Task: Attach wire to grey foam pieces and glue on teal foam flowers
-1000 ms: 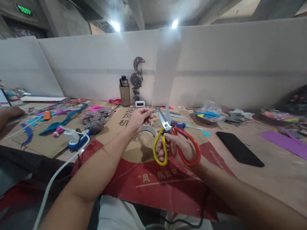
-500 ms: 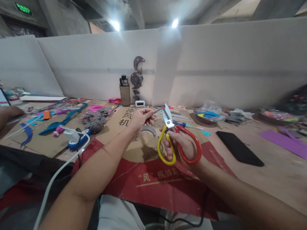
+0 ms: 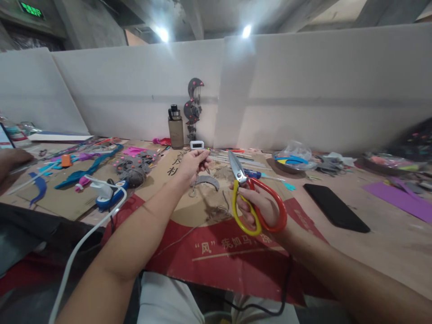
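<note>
And here are your 2 hands, apart over the cardboard [image 3: 182, 209]: your right hand [image 3: 258, 204] is wrapped through the handles of the scissors [image 3: 240, 175], whose long axis slants forward and left, the blades lying nearly together. The tips point away from you, off to the right of your left hand [image 3: 193, 165], not touching it. Those left fingers curl in; can't tell whether they pinch anything. The grey crescent [image 3: 209, 181] lies crosswise between, nearer your left.
</note>
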Demonstrator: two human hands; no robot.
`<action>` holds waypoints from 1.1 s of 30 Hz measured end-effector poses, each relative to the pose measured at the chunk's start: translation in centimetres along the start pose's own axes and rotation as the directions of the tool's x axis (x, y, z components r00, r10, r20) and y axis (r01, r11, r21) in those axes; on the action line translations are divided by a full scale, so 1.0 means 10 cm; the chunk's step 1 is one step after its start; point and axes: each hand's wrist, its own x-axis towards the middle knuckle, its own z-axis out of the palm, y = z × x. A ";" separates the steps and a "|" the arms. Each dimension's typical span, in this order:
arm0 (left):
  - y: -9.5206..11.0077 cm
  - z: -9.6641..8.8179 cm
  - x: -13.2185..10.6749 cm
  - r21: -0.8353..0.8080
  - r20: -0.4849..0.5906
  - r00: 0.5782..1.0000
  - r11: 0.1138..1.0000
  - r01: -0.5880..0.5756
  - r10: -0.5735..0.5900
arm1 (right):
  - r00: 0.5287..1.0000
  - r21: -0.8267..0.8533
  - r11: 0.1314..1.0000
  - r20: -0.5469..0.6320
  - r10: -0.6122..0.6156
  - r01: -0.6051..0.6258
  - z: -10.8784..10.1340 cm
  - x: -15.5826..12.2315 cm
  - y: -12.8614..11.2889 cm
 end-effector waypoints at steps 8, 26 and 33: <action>0.32 -0.43 0.18 -0.170 -0.138 0.987 0.980 -0.103 0.080 | 0.972 -0.824 0.517 0.220 -0.085 0.232 -0.23 -0.26 0.00; -0.14 -0.54 0.26 0.932 0.159 0.985 0.339 -0.129 -0.061 | 0.954 -0.959 0.126 0.228 -0.196 0.255 -0.13 0.40 -0.05; -0.25 -0.51 0.26 0.976 0.159 0.984 0.164 -0.144 -0.077 | 0.987 -0.991 0.085 0.095 -0.133 0.106 -0.14 0.98 0.17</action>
